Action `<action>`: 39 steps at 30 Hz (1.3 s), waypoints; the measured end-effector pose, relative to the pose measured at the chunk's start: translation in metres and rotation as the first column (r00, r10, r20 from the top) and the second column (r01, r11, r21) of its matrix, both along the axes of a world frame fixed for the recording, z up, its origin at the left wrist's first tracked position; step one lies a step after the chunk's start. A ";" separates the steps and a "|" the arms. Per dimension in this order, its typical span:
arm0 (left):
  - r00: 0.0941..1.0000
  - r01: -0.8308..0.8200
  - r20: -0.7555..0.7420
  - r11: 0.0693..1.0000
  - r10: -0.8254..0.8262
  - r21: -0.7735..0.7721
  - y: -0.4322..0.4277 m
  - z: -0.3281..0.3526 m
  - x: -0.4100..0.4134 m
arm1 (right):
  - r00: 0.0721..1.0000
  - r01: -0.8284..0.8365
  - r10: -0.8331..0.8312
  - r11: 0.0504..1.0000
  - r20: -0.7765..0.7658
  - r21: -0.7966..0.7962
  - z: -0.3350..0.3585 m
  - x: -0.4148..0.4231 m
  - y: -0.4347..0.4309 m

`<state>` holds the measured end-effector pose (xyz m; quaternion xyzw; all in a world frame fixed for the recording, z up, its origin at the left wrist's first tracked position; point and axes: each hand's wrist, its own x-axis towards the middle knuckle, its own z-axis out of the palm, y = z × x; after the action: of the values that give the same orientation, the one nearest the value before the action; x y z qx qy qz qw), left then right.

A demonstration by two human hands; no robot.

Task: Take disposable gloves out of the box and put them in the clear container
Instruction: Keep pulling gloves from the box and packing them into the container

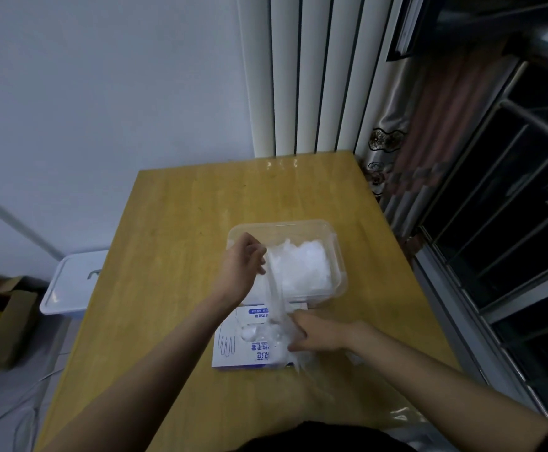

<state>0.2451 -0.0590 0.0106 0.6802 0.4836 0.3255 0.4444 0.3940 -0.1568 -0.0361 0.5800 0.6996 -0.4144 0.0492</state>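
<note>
A tangle is being risked here: the thin glove is being drawn taut out of the opening of the box, and the next ones could be dragged out with it in a clump, or the film torn, if the pull is too sharp. The box could also be lifted off the table if the right hand is eased (the box looks like light cardboard). The limp film could equally be left draped over the near rim of the clear container.

The glove is being pinched at its upper end between the thumb and curled fingers of the left hand, which is being held above the container's near left corner. The right hand is being pressed on the box top beside the opening, fingers laid fairly straight, with loose film bunched beneath. A white pile of gloves is lying in the container, just beyond the box.
</note>
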 end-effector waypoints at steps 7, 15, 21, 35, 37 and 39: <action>0.999 -0.046 0.014 0.999 0.046 0.021 -0.003 -0.002 -0.015 | 0.958 -0.078 0.085 0.996 0.272 -0.039 -0.002 -0.007 -0.001; 0.982 -0.142 0.149 0.977 0.118 0.158 0.004 0.027 -0.019 | 0.973 -0.119 0.129 0.991 0.190 -0.063 0.009 -0.004 -0.005; 0.994 -0.064 -0.068 0.963 0.084 0.263 0.007 0.038 -0.023 | 0.992 0.126 -0.128 0.990 0.014 0.067 0.054 0.021 0.005; 0.919 0.255 -0.365 0.928 -0.145 0.272 0.017 0.055 -0.004 | 0.930 0.368 -0.312 0.771 -0.195 0.520 0.101 0.002 0.067; 0.894 0.289 -0.408 0.934 -0.185 0.210 0.026 0.057 -0.010 | 0.920 0.390 -0.318 0.783 -0.228 0.484 0.104 0.012 0.077; 0.871 0.305 -0.449 0.935 -0.198 0.180 0.037 0.060 -0.015 | 0.912 0.408 -0.329 0.785 -0.244 0.465 0.110 0.021 0.086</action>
<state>0.2304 -0.0222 0.0709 0.8415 0.4310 0.1663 0.2799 0.4153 -0.0707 0.0738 0.6651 0.6578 -0.2598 -0.2396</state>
